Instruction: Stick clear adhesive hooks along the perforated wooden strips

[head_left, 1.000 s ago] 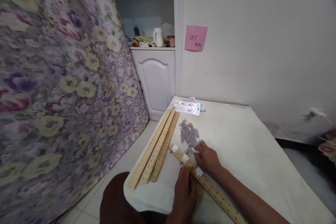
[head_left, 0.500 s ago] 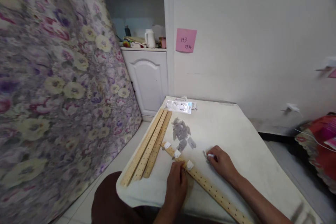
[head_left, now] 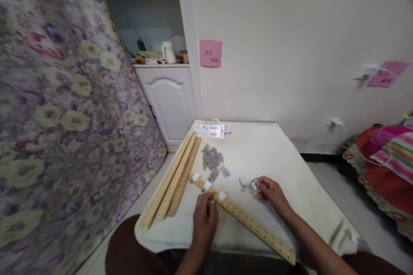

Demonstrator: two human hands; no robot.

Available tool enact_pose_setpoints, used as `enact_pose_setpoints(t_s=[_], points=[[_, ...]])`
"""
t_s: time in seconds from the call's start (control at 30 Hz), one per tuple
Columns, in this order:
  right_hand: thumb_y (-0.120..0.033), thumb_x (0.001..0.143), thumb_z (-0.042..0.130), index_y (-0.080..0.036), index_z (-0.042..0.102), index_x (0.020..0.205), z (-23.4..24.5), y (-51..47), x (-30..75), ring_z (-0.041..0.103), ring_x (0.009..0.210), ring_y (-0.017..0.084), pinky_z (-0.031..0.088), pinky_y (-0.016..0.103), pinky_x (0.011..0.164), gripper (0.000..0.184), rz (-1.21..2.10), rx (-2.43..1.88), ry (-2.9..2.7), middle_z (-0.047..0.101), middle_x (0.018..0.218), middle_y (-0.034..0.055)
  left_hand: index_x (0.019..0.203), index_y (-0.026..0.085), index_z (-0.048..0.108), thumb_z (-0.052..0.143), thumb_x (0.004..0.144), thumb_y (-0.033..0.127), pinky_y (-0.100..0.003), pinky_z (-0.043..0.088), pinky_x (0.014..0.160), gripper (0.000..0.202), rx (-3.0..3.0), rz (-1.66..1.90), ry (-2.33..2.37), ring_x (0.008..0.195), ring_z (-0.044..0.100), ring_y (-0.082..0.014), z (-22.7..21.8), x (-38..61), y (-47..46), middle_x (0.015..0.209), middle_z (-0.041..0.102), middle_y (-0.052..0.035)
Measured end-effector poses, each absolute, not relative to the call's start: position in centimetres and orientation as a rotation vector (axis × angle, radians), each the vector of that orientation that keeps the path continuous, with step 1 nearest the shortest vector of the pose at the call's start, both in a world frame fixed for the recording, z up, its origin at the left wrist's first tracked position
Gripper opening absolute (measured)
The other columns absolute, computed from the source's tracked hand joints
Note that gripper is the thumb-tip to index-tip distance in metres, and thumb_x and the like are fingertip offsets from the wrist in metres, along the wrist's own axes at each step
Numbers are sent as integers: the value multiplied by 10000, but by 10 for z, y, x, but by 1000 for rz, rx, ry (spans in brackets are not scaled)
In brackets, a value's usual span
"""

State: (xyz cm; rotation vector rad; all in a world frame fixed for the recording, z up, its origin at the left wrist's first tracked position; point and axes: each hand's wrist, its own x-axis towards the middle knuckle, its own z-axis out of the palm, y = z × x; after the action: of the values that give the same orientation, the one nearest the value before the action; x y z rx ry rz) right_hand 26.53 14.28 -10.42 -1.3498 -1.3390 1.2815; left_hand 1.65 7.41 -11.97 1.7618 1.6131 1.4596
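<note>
A long wooden strip with rows of holes (head_left: 254,225) lies slantwise on the cloth-covered table. Three small white hooks sit along its far half, the nearest one (head_left: 221,197) just right of my left fingertips. My left hand (head_left: 205,219) is closed at the strip's near edge, with thumb and forefinger pinching it. To the right of the strip, my right hand (head_left: 272,193) pinches a white hook (head_left: 254,185) with a metal part below it, just over the cloth. Left of those fingertips lies another small metal hook (head_left: 243,185).
Several grey pieces (head_left: 211,157) are heaped beyond the strip. Three more wooden strips (head_left: 176,176) lie side by side along the table's left edge. A clear plastic package (head_left: 209,130) rests at the far end of the table (head_left: 258,150). A floral curtain (head_left: 74,137) hangs at left.
The view has turned to the right. My right hand now shows the white hook's face, apart from the metal hook beside it. My left hand stays at the strip.
</note>
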Motion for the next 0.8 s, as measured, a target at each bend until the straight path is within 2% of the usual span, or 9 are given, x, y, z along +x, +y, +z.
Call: enact_pose_setpoints(t_s=[0.13, 0.23, 0.37, 0.57, 0.7, 0.8], points=[[-469, 711, 643, -163, 613, 868, -100, 135, 262, 591, 526, 113, 467, 228, 491, 345, 1481, -1221, -1175, 648, 691, 9, 980, 201, 563, 457, 858, 270, -286, 439, 768, 177, 1670, 1388, 1550, 851, 553, -179, -108, 24, 61, 895, 579, -32], [-468, 711, 654, -157, 634, 924, -95, 128, 258, 605, 562, 117, 488, 236, 538, 378, 1566, -1144, -1225, 642, 669, 6, 968, 203, 579, 471, 861, 337, -260, 429, 706, 202, 1589, 1296, 1470, 763, 546, -162, -98, 40, 52, 824, 587, -12], [-430, 743, 639, -161, 636, 976, -88, 117, 252, 565, 511, 98, 468, 226, 516, 356, 1590, -1022, -1440, 585, 581, -34, 957, 202, 593, 522, 833, 384, -231, 403, 625, 232, 1459, 1202, 1376, 667, 515, -138, -88, 67, 52, 717, 572, 19], [-336, 733, 673, -172, 543, 822, -86, 103, 243, 522, 441, 77, 415, 196, 443, 228, 1666, -888, -1545, 563, 558, -63, 768, 179, 568, 617, 758, 404, -197, 326, 477, 230, 1152, 1144, 1168, 474, 443, -92, -84, 86, 59, 511, 521, 60], [-377, 775, 622, -165, 536, 791, -85, 101, 243, 526, 454, 81, 392, 181, 423, 229, 1613, -957, -1566, 556, 550, -53, 734, 178, 544, 630, 725, 434, -203, 349, 452, 270, 1054, 1144, 1169, 434, 466, -98, -88, 85, 57, 489, 557, 43], [-429, 809, 566, -160, 548, 817, -81, 99, 243, 585, 528, 106, 424, 196, 444, 270, 1602, -1009, -1572, 608, 653, -13, 736, 181, 528, 632, 714, 439, -197, 360, 457, 279, 966, 1187, 1193, 431, 477, -92, -91, 82, 55, 490, 573, 37]])
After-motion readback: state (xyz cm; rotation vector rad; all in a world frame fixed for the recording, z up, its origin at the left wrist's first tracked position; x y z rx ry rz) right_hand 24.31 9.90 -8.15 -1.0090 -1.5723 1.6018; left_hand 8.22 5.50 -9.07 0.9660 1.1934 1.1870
